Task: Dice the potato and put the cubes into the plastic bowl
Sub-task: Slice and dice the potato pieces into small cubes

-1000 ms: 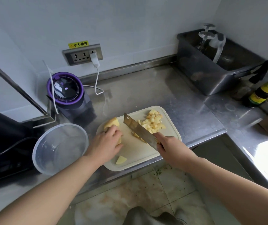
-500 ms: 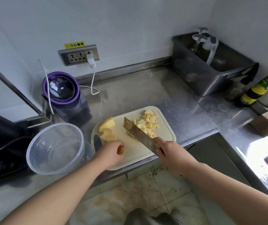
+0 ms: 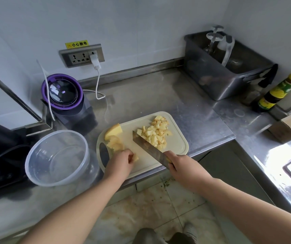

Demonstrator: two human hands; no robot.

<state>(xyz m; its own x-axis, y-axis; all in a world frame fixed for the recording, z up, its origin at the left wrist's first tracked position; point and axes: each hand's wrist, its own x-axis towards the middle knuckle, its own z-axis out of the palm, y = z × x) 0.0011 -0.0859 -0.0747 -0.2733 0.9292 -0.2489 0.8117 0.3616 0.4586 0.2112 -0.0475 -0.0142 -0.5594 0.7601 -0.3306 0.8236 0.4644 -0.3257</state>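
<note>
A yellow warning sticker (image 3: 77,44) on the wall, just above the socket panel (image 3: 81,56), read "小心触电" in dark characters, with a small round symbol at its left end too small to make out. The dark lid of the purple-rimmed appliance (image 3: 62,91) showed a small lit display, but its digits were too blurred to read. The green and yellow label of the bottle (image 3: 276,93) carried printing that could not be read.

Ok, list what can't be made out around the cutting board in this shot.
- Head view: the potato piece under the left hand; the fingers cover most of it.
- The knife handle, wrapped by the right hand.
- The sauce bottle label, too small to read.
</note>
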